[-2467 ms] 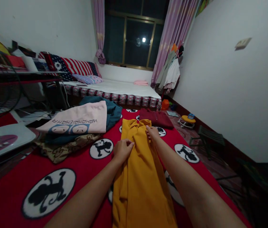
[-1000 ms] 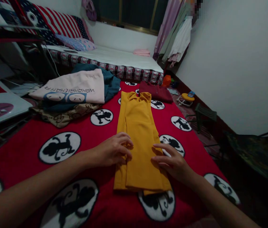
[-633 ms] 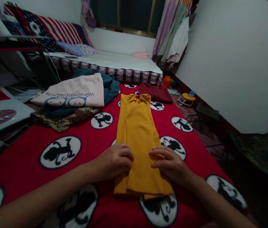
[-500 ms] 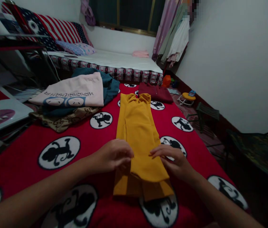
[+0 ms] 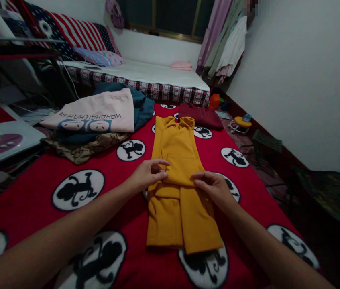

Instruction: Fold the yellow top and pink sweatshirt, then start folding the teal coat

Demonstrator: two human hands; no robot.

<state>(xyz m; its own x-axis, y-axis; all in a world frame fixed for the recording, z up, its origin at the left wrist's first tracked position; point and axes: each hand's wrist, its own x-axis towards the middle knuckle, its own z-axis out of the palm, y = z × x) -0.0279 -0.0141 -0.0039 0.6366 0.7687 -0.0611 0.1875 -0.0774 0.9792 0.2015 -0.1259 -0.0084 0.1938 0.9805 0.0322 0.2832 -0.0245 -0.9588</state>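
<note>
Left hand [image 5: 148,173] and right hand [image 5: 216,188] at the sides of a yellow garment [image 5: 182,168] on a red blanket [image 5: 34,204]

Nearest, the blanket shows white ovals with black monkey figures; the garment lies lengthwise down its middle, two hemmed ends side by side toward the person, a turned-back flap crossing it higher up; the left hand is at the flap's left side, thumb and forefinger parted in a loose curve, with no cloth clasped between them; the right hand is at the flap's right corner, forefinger and thumb nearly together, though whether cloth is pinched there I cannot tell.

Farther off, to the left, lies a heap: brown patterned cloth [image 5: 88,148] underneath, teal cloth [image 5: 142,104] above it, and on top a pale pink garment [image 5: 97,108] whose lettering reads upside down; to the right, just beyond the yellow garment's gathered end, sits a folded maroon garment [image 5: 200,116]; on the floor beyond the blanket's right edge stand a dark folding stool [image 5: 266,142] and, farther, a small yellow-topped stool [image 5: 242,121].

At the back stretches a bed [image 5: 154,74], bearing a patterned pillow [image 5: 99,57] and folded pink cloth [image 5: 182,65]; behind it is a dark window [image 5: 174,18], a lilac curtain [image 5: 214,26] at its right.
</note>
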